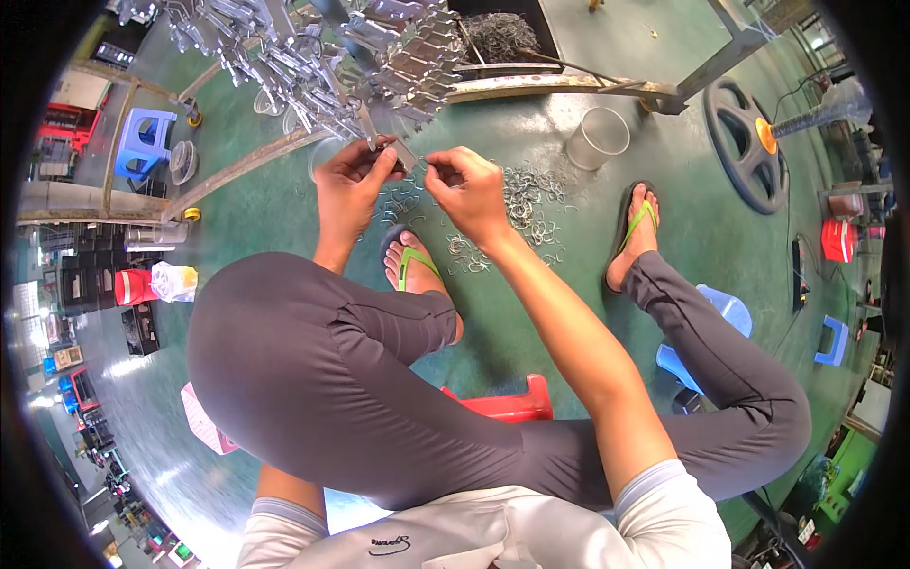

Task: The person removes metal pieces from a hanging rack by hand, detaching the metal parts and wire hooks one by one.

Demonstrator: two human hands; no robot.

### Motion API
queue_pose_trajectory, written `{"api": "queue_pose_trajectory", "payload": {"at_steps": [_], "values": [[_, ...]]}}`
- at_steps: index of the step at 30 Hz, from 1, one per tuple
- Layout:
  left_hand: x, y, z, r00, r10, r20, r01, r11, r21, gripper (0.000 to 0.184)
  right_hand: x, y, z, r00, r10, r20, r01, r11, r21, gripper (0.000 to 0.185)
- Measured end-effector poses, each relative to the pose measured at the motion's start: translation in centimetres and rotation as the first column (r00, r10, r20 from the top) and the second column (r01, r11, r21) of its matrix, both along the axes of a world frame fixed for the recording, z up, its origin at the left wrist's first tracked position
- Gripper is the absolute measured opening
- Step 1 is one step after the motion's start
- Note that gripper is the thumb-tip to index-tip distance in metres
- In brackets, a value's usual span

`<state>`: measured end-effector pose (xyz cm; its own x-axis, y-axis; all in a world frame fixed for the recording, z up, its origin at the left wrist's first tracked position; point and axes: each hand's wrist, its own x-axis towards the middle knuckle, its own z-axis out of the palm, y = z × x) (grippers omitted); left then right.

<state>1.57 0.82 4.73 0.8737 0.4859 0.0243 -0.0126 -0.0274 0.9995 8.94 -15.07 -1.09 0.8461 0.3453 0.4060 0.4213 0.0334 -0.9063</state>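
Observation:
My left hand (355,182) is closed on a flat, shiny metal piece (405,152), thumb and fingers gripping its lower end. Close by on the right, my right hand (469,192) is pinched near the edge of that piece; whatever lies between its fingertips is too small to name. Just above both hands hangs a dense cluster of similar bent metal parts (327,71). Scattered on the floor beneath them are many small curved metal wire hooks (531,204).
A clear plastic tub (599,138) stands right of my hands. Behind it, a dark bin holds tangled wire (500,38). A rusty metal frame (559,85) crosses the front. A black wheel (746,142) is at right, a blue stool (142,142) at left.

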Motion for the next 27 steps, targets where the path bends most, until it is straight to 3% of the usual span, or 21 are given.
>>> {"api": "queue_pose_trajectory", "payload": {"at_steps": [9,12,13,17,20,25,27], "values": [[0.3,-0.2,-1.6,0.998,0.020,0.064,-0.014,0.996,-0.093,0.023,1.3,1.4,-0.9,1.000,0.007,0.009,-0.006,0.999,-0.042,0.013],[-0.6,-0.8,-3.5,0.994,-0.021,-0.109,0.058,0.937,0.345,0.026,1.6,1.6,-0.7,1.000,0.006,0.018,-0.005,0.997,-0.081,0.013],[-0.5,-1.2,-4.2,0.994,-0.011,-0.113,0.046,0.949,0.313,0.025,1.5,1.6,-0.5,1.000,0.002,0.019,0.000,0.995,-0.097,0.013],[0.3,-1.5,-4.7,0.999,0.027,-0.029,-0.009,0.870,0.494,0.017,1.4,1.1,-0.4,0.999,0.014,0.033,-0.009,0.989,-0.148,0.014],[0.6,-1.5,-5.7,0.998,0.001,0.068,-0.034,0.866,0.499,0.016,1.6,0.7,0.1,0.996,0.040,0.083,-0.024,0.984,-0.176,0.015],[1.0,-2.0,-5.5,0.997,0.049,0.064,-0.076,0.845,0.530,0.014,2.1,-0.1,3.5,0.972,0.147,0.181,-0.076,0.934,-0.350,0.020],[1.3,-2.1,-5.8,0.997,0.045,0.058,-0.069,0.856,0.512,0.015,2.4,0.1,3.9,0.984,0.130,0.126,-0.069,0.914,-0.401,0.022]]}}
